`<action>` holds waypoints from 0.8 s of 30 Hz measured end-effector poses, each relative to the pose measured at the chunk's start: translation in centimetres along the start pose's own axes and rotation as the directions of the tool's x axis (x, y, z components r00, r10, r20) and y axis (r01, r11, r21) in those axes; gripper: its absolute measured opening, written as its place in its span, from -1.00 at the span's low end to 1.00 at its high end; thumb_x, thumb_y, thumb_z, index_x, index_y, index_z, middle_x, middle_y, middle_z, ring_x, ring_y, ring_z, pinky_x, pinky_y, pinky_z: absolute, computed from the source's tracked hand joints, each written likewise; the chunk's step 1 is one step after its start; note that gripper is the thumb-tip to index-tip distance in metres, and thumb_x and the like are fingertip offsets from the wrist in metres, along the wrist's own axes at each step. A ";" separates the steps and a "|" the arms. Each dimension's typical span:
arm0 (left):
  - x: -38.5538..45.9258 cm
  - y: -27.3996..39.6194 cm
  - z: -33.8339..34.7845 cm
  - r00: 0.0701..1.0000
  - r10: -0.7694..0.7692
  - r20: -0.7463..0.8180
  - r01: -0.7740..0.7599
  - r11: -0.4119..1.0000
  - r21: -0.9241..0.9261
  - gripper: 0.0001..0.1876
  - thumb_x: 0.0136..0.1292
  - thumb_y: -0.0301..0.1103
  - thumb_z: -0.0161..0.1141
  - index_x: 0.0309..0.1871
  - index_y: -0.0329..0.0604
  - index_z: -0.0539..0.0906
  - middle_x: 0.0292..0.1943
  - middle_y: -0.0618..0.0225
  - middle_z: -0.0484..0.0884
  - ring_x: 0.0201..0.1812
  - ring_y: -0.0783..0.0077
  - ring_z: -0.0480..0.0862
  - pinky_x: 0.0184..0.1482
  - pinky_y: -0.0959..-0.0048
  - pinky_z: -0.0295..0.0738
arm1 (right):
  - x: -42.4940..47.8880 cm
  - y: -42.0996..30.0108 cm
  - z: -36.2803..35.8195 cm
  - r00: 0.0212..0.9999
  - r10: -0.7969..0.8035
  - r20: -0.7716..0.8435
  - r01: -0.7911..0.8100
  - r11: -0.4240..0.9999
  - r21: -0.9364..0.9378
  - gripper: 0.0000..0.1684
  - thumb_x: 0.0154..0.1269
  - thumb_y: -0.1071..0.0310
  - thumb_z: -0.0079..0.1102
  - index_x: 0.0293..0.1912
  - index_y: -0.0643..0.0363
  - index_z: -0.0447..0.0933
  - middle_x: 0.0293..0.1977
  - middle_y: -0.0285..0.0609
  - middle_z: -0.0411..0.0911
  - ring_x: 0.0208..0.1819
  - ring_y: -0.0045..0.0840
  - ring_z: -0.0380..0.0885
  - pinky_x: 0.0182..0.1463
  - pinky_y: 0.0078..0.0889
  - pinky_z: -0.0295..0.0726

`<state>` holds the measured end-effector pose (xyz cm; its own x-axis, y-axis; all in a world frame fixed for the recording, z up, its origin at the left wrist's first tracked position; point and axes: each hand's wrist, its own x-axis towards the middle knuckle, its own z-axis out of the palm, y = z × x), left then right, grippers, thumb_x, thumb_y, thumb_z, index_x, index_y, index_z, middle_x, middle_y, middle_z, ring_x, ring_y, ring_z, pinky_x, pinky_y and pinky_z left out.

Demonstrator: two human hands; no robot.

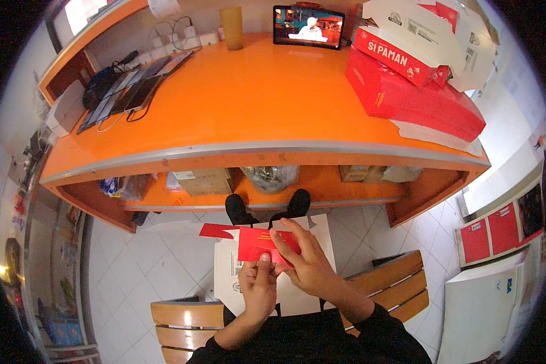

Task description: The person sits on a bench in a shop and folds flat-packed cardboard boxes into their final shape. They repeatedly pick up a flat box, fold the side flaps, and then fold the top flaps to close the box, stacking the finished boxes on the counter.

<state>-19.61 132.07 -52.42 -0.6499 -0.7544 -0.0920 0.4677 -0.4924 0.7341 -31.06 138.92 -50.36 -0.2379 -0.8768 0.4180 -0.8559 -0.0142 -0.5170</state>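
A partly folded cardboard box (307,295), white with red panels, lies over my lap. My left hand (260,284) pinches the lower edge of its red panel (255,243), thumb on top. The fingers of my right hand (307,259) are spread across the right end of that same panel, with the index and middle fingers reaching over it. A narrow red flap (218,230) sticks out to the left. Printing shows on the white side below it. My hands hide part of the box's folds.
Ahead stands an orange counter (255,100) with a shelf (318,189) underneath. Red and white boxes (414,104) are piled at its right. A tablet (308,27), a tan cup (231,28) and charging phones (136,93) stand or lie on it. Wooden slatted benches (189,321) flank me.
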 end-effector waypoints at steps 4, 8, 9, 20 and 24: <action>-0.3 -2.4 -0.1 0.987 0.150 0.056 -0.160 0.929 0.334 -0.72 0.45 -0.33 -0.07 0.05 -0.35 0.46 -0.04 0.28 0.54 -0.19 0.57 0.52 -0.11 0.57 0.45 | 0.3 -1.5 1.3 0.979 0.146 -0.142 -0.166 0.976 -0.139 -0.24 0.30 0.02 0.03 0.37 0.14 0.12 0.16 0.15 0.18 0.01 -0.05 0.33 0.10 -0.04 0.31; 0.8 -1.8 -1.8 0.999 0.013 -0.039 -0.012 1.000 0.024 -0.58 0.42 -0.11 -0.03 0.09 -0.34 0.45 0.01 0.22 0.54 -0.11 0.51 0.56 -0.08 0.55 0.48 | 0.5 -1.8 1.3 0.990 0.110 -0.089 -0.113 0.993 -0.032 -0.22 0.26 0.04 0.10 0.35 0.22 0.13 0.20 0.16 0.16 0.06 -0.03 0.32 0.15 -0.05 0.30; 1.2 -0.8 -0.7 0.992 0.072 -0.102 -0.068 0.997 0.048 -0.58 0.43 -0.09 -0.03 0.04 -0.34 0.49 -0.08 0.22 0.60 -0.13 0.49 0.60 -0.11 0.51 0.52 | 0.4 -1.6 1.0 0.997 0.056 -0.059 -0.058 0.998 -0.029 -0.21 0.26 0.04 0.11 0.34 0.23 0.13 0.21 0.16 0.15 0.07 -0.03 0.31 0.16 -0.05 0.30; 0.5 -1.0 -0.4 0.998 0.052 -0.028 -0.043 0.966 0.256 -0.64 0.48 -0.17 -0.13 -0.03 -0.34 0.50 -0.25 0.33 0.58 -0.29 0.61 0.56 -0.25 0.58 0.51 | -0.1 -1.5 2.6 0.966 0.198 -0.166 -0.201 0.980 -0.001 -0.33 0.41 0.05 -0.13 0.35 0.23 0.13 0.23 0.14 0.12 0.23 -0.03 0.21 0.27 -0.05 0.22; 0.1 -0.1 -0.2 0.990 0.116 0.082 -0.141 0.859 0.492 -0.68 0.47 -0.32 -0.09 0.12 -0.35 0.44 -0.04 0.28 0.54 -0.05 0.55 0.51 0.03 0.52 0.40 | -0.1 -1.1 2.2 0.976 0.180 -0.120 -0.148 0.961 0.233 -0.40 0.43 0.15 -0.17 0.35 0.23 0.13 0.21 0.09 0.18 0.21 -0.10 0.23 0.29 -0.12 0.19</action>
<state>-19.57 131.97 -52.63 -0.6381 -0.7684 0.0489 0.1985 -0.1028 0.9747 -29.06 137.96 -51.43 -0.4415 -0.8006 0.4050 -0.6805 0.0046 -0.7328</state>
